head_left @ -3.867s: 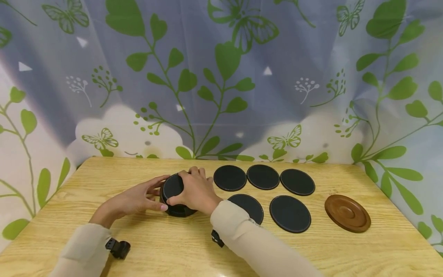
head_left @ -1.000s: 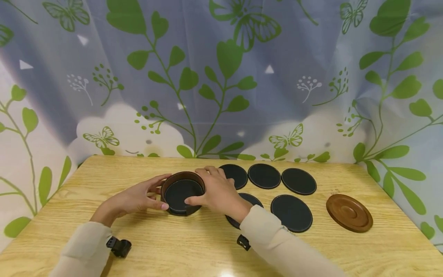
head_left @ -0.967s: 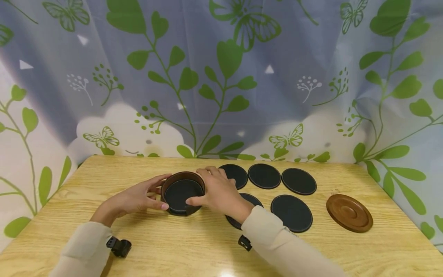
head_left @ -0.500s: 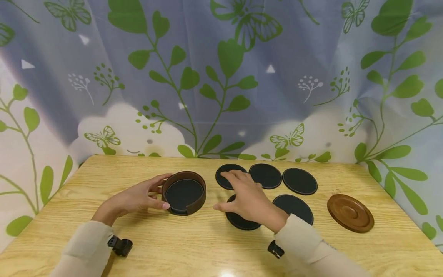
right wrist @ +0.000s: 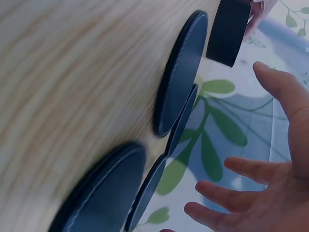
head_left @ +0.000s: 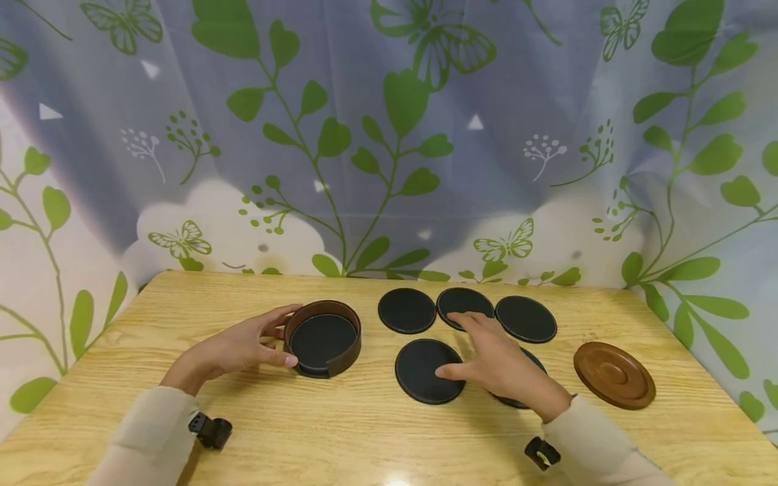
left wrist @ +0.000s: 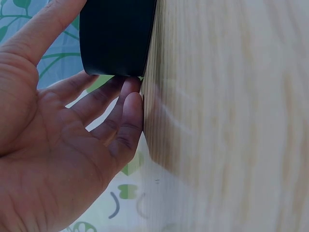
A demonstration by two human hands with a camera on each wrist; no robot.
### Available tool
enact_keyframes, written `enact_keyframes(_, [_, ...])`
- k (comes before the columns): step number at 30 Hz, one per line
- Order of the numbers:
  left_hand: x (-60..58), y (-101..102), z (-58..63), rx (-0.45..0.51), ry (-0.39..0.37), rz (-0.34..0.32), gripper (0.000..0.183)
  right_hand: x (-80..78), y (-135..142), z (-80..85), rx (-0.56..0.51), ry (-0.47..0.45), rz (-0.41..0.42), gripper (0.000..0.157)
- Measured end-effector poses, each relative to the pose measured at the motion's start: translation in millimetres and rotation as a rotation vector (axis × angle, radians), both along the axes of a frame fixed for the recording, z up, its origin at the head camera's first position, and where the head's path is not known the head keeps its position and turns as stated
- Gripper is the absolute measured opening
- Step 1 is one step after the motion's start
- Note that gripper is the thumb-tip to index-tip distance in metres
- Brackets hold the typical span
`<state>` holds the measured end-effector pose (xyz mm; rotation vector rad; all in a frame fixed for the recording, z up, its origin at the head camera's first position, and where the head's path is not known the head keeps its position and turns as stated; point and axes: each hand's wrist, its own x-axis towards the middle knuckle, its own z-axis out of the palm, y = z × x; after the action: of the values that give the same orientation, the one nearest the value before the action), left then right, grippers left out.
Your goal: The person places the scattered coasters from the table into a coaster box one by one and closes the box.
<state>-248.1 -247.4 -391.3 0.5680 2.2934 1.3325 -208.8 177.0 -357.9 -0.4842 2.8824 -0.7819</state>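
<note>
A round brown coaster holder (head_left: 344, 362) stands on the table at centre-left, a black coaster (head_left: 322, 343) lying inside it. My left hand (head_left: 243, 347) holds its left side, thumb at the front and fingers behind; the left wrist view shows the fingertips against the holder's dark wall (left wrist: 116, 38). Over the loose black coasters hovers my right hand (head_left: 501, 361), fingers spread and holding nothing. Beneath and beside it lie the front-left coaster (head_left: 419, 374) and the front-right coaster (head_left: 537, 361), the latter partly hidden. In the right wrist view, this hand (right wrist: 273, 186) is apart from the coasters.
Three black coasters form a back row: left (head_left: 406, 310), middle (head_left: 462, 302) and right (head_left: 526, 318). A brown round lid-like disc (head_left: 614, 375) lies farther right. Behind the wooden table (head_left: 340, 432) hangs a leaf-patterned curtain (head_left: 389, 169).
My right hand first pressed a coaster down into the holder, then let go and moved right over the loose coasters. The left hand has stayed at the holder.
</note>
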Motion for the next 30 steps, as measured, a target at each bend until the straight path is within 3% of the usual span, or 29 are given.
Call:
enact_keyframes(15, [0.3, 0.0, 0.3, -0.003, 0.012, 0.001, 0.102, -4.7, 50.4, -15.6, 0.012, -0.074, -0.029, 0.1])
enact_keyframes(30, [-0.6, -2.1, -2.3, -0.003, 0.012, 0.005, 0.101, -4.6, 60.1, -24.4, 0.024, -0.117, -0.056, 0.109])
